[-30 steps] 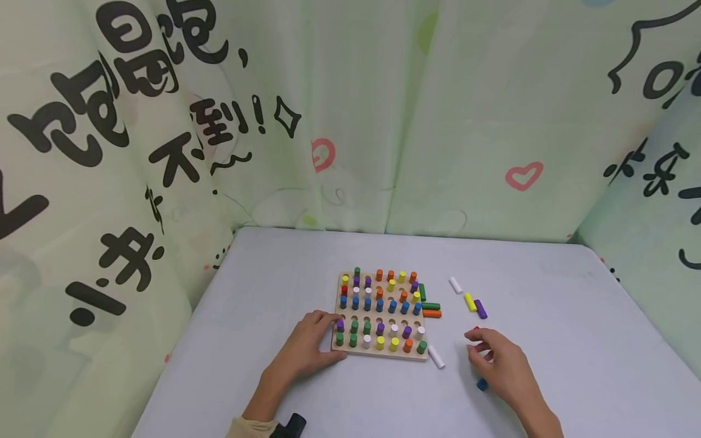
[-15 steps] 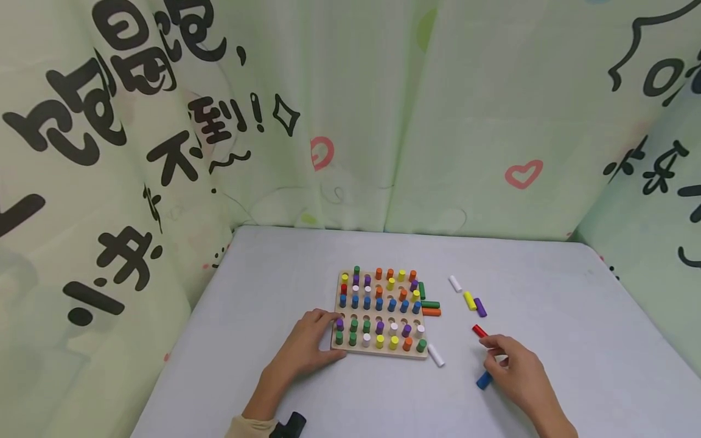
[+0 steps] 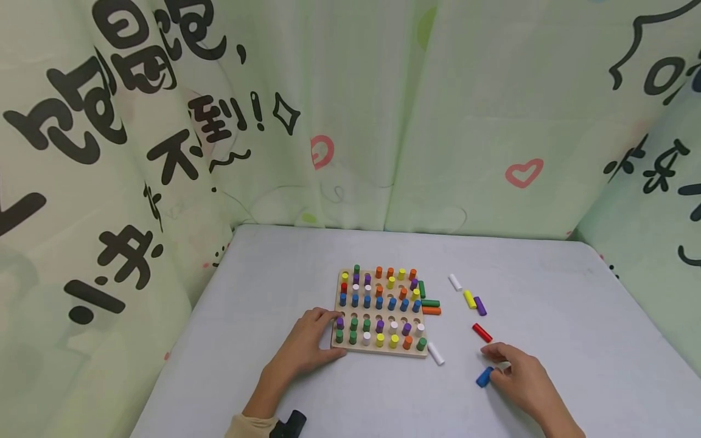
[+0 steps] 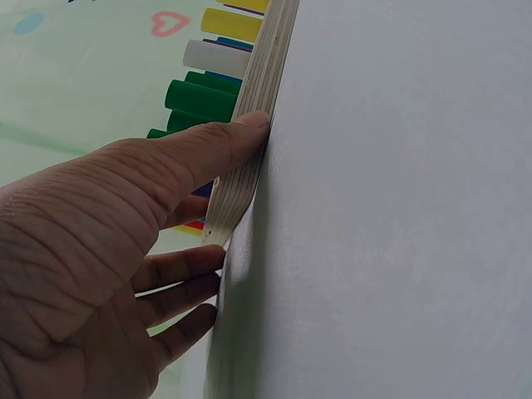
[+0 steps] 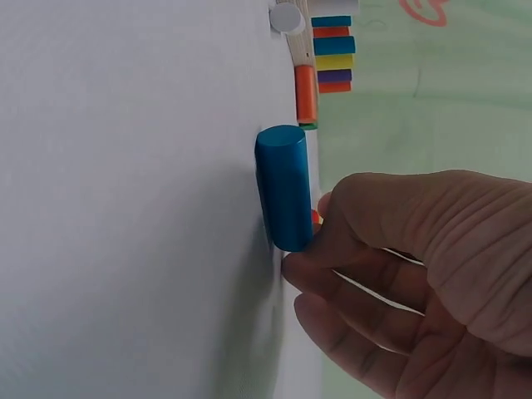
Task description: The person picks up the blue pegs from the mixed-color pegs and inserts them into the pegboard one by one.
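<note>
A wooden pegboard (image 3: 383, 351) with several rows of coloured pegs lies mid-table in the head view. My left hand (image 3: 305, 345) holds its near left corner, the thumb along the front edge and fingertips at the left side; the left wrist view shows the thumb (image 4: 224, 145) pressed against the layered wood. On the right, a blue peg (image 3: 484, 376) lies on the table. My right hand (image 3: 517, 374) is beside it, the thumb at the peg's near end and the index finger apart from it. Just beyond the hand lies a red peg (image 3: 482, 332).
Loose pegs lie right of the board: a white peg (image 3: 456, 283), a yellow peg (image 3: 469, 299), a purple peg (image 3: 480, 306) and another white peg (image 3: 435, 354). Green (image 3: 431, 303) and orange (image 3: 431, 311) pegs lie against its right edge. A printed curtain (image 3: 438, 121) encloses the table.
My right hand has shifted right and toward me, from over the red peg to the blue one. The red peg is now fully uncovered. My left hand stays on the board's corner.
</note>
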`<action>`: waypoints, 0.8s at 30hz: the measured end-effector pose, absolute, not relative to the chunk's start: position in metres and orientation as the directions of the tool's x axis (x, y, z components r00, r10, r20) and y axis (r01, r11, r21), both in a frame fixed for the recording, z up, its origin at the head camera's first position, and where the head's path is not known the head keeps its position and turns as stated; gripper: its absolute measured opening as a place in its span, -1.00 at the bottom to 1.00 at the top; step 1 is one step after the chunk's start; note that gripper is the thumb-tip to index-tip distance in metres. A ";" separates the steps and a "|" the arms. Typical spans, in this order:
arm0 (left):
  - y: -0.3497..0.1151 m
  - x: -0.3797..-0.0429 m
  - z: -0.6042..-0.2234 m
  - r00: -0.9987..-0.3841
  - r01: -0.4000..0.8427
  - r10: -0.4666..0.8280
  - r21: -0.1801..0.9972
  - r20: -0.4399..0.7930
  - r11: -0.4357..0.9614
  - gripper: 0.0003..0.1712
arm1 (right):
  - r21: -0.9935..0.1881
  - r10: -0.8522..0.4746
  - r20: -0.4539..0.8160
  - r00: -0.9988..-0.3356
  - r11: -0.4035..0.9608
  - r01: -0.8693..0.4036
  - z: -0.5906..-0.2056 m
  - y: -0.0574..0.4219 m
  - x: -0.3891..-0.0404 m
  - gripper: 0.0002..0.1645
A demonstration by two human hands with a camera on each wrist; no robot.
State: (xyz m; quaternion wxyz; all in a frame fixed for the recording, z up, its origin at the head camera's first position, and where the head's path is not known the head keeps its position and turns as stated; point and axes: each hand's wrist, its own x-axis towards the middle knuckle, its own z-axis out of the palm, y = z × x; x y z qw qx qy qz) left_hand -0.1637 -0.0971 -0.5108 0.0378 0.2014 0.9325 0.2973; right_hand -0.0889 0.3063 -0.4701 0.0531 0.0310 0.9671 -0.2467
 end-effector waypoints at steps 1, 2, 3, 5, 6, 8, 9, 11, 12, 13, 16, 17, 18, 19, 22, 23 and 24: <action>-0.097 -0.164 -0.511 -0.916 0.353 0.399 0.569 0.048 0.743 -0.16 | -0.476 0.030 -0.123 -0.992 0.875 0.086 -0.470 0.306 -0.089 -0.57; -0.097 -0.164 -0.511 -0.916 0.353 0.399 0.568 0.048 0.743 -0.16 | -0.478 0.027 -0.130 -0.991 0.874 0.087 -0.470 0.306 -0.089 -0.57; -0.097 -0.164 -0.511 -0.916 0.354 0.399 0.566 0.048 0.745 -0.16 | -0.478 0.026 -0.137 -0.990 0.874 0.089 -0.470 0.306 -0.089 -0.56; -0.097 -0.164 -0.511 -0.916 0.354 0.399 0.564 0.048 0.746 -0.16 | -0.476 0.023 -0.147 -0.989 0.875 0.091 -0.470 0.305 -0.090 -0.56; -0.097 -0.164 -0.511 -0.916 0.354 0.398 0.563 0.048 0.747 -0.16 | -0.475 0.021 -0.147 -0.989 0.875 0.089 -0.470 0.305 -0.089 -0.56; -0.097 -0.164 -0.511 -0.917 0.351 0.397 0.563 0.045 0.748 -0.16 | -0.475 0.020 -0.147 -0.989 0.876 0.088 -0.470 0.304 -0.089 -0.56; -0.097 -0.164 -0.511 -0.917 0.350 0.396 0.564 0.044 0.748 -0.16 | -0.476 0.019 -0.146 -0.989 0.875 0.087 -0.471 0.303 -0.088 -0.55; -0.097 -0.164 -0.511 -0.918 0.348 0.395 0.563 0.041 0.749 -0.16 | -0.483 0.017 -0.147 -0.989 0.871 0.086 -0.471 0.302 -0.088 -0.55; -0.097 -0.164 -0.511 -0.918 0.347 0.395 0.564 0.039 0.750 -0.16 | -0.486 0.017 -0.149 -0.989 0.869 0.088 -0.472 0.301 -0.088 -0.55; -0.097 -0.164 -0.511 -0.918 0.346 0.394 0.564 0.039 0.750 -0.15 | -0.489 0.017 -0.150 -0.989 0.868 0.089 -0.472 0.300 -0.088 -0.56; -0.097 -0.164 -0.511 -0.919 0.345 0.393 0.562 0.039 0.752 -0.15 | -0.491 0.013 -0.145 -0.989 0.867 0.083 -0.472 0.298 -0.089 -0.57; -0.097 -0.164 -0.511 -0.919 0.345 0.393 0.562 0.040 0.751 -0.15 | -0.490 0.011 -0.142 -0.990 0.868 0.079 -0.472 0.298 -0.089 -0.58; -0.097 -0.164 -0.511 -0.919 0.345 0.392 0.562 0.041 0.751 -0.15 | -0.489 0.009 -0.135 -0.991 0.869 0.075 -0.472 0.297 -0.089 -0.58; -0.097 -0.164 -0.510 -0.919 0.346 0.392 0.562 0.041 0.751 -0.15 | -0.487 0.008 -0.133 -0.991 0.870 0.073 -0.472 0.297 -0.089 -0.58; -0.096 -0.164 -0.510 -0.920 0.345 0.391 0.562 0.042 0.752 -0.15 | -0.498 -0.010 -0.135 -0.991 0.865 0.059 -0.472 0.295 -0.089 -0.55; -0.096 -0.164 -0.510 -0.920 0.345 0.391 0.562 0.043 0.751 -0.16 | -0.501 -0.020 -0.136 -0.991 0.864 0.051 -0.473 0.294 -0.089 -0.54; -0.096 -0.164 -0.510 -0.920 0.345 0.390 0.563 0.042 0.751 -0.16 | -0.504 -0.031 -0.137 -0.990 0.863 0.042 -0.473 0.293 -0.089 -0.52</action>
